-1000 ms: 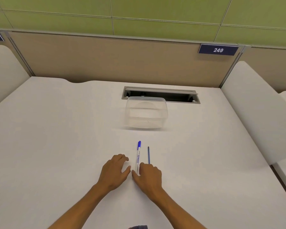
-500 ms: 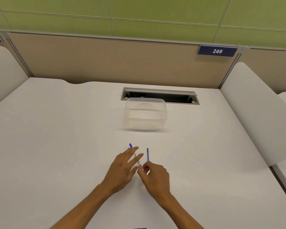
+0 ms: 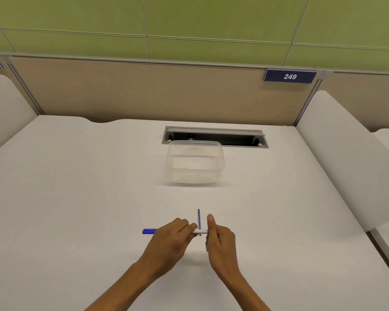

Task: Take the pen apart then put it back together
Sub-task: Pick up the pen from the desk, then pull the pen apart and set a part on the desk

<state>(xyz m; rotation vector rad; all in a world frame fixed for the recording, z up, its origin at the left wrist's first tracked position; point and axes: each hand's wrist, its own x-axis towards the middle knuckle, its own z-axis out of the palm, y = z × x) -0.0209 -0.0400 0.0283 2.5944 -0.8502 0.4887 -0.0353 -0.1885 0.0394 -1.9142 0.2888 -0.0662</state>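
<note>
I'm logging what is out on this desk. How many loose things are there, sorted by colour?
White with blue cap: 1, the pen body, held by the left hand and right hand
Blue: 1, the thin refill lying on the desk
Clear: 1, the plastic container
Total: 3

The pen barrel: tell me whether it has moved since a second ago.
Yes. The pen barrel pointed toward the clear container; now both hands hold it crosswise, its blue cap pointing left, across the refill.
</note>
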